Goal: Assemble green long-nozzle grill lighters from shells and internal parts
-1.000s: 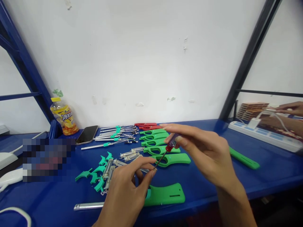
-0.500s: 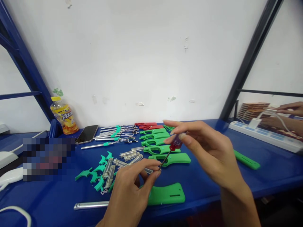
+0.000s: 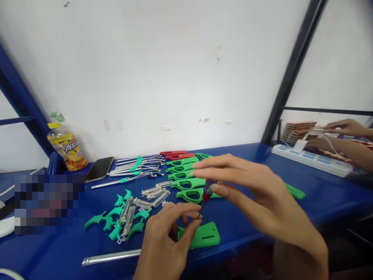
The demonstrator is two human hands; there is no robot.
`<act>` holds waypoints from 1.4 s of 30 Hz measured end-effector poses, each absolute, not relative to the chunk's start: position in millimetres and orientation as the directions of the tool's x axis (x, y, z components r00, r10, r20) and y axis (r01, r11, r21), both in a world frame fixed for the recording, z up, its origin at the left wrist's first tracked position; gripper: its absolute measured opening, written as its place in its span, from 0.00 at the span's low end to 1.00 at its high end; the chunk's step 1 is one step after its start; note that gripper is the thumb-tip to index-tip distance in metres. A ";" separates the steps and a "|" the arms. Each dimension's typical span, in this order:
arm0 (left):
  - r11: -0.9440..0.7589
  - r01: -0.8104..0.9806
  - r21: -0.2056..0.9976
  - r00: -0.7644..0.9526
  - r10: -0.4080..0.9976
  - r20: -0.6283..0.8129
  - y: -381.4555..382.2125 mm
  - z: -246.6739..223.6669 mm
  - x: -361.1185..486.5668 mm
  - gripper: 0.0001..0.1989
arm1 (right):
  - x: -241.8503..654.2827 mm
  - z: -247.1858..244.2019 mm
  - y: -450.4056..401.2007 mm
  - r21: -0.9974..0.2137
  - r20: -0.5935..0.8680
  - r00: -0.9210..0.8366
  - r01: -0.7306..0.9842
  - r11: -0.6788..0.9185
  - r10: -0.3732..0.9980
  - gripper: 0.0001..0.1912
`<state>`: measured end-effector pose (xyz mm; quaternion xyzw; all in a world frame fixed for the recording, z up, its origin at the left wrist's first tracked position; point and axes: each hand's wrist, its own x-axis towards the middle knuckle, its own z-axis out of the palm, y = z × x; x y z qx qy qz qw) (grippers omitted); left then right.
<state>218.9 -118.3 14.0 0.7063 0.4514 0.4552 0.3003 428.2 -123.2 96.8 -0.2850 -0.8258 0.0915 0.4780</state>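
Observation:
My right hand (image 3: 247, 190) grips a screwdriver (image 3: 207, 192) by its clear purple and red handle, the shaft slanting down to the left. At its tip, the thumb and index finger of my left hand (image 3: 171, 237) are pinched together; whatever small thing sits between them is hidden. Under and behind my left hand lies a green lighter casing (image 3: 207, 235) on the blue table. A silver metal tube (image 3: 110, 257) extends leftward from behind that hand.
Left of my hands lie teal triggers (image 3: 115, 231) and clear fuel tanks (image 3: 126, 217). Behind are metal tubes with wires (image 3: 136, 171), green lighter casings (image 3: 189, 183) and red ones (image 3: 175, 154). A phone (image 3: 100, 169), a bottle (image 3: 68, 147) and a power strip (image 3: 314, 159) stand farther out; another person's hand (image 3: 344, 126) shows at right.
The view has shifted a little, so the table things appear farther left. My right hand and the screwdriver have lowered slightly, and the shaft stands steeper. The left fingers stay pinched at its tip.

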 end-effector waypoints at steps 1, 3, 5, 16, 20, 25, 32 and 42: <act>-0.425 0.357 0.832 0.175 0.905 0.388 -119.5 12.1 220.9 0.04 | 429.1 98.3 -125.8 -0.414 0.730 -0.407 0.375 0.829 0.549 0.18; -0.453 0.345 0.822 0.171 0.891 0.420 -121.1 8.7 225.6 0.04 | 431.3 99.9 -130.0 -0.408 0.727 -0.427 0.363 0.838 0.538 0.18; -0.468 0.340 0.816 0.179 0.884 0.432 -121.3 6.2 231.2 0.06 | 434.8 100.4 -132.9 -0.405 0.716 -0.434 0.379 0.832 0.547 0.17; -0.459 0.330 0.825 0.325 0.876 0.358 -112.1 -9.1 251.2 0.09 | 461.8 103.9 -130.2 -0.364 0.603 -0.502 0.518 0.774 0.620 0.13; -0.546 0.384 0.745 0.348 0.833 0.431 -108.5 -17.6 249.8 0.16 | 462.9 104.5 -128.6 -0.418 0.521 -0.535 0.520 0.745 0.666 0.13; -0.677 0.414 0.608 0.436 0.734 0.521 -104.1 -25.4 244.0 0.15 | 464.2 104.4 -129.9 -0.449 0.494 -0.521 0.533 0.717 0.696 0.11; -0.723 0.595 0.352 0.576 0.689 0.440 -112.4 -26.5 216.1 0.16 | 459.0 102.5 -124.7 -0.493 0.493 -0.521 0.493 0.717 0.697 0.10; -0.629 0.665 0.401 0.528 0.777 0.343 -109.4 -26.3 199.9 0.14 | 439.4 94.6 -98.4 -0.446 0.531 -0.440 0.581 0.681 0.724 0.06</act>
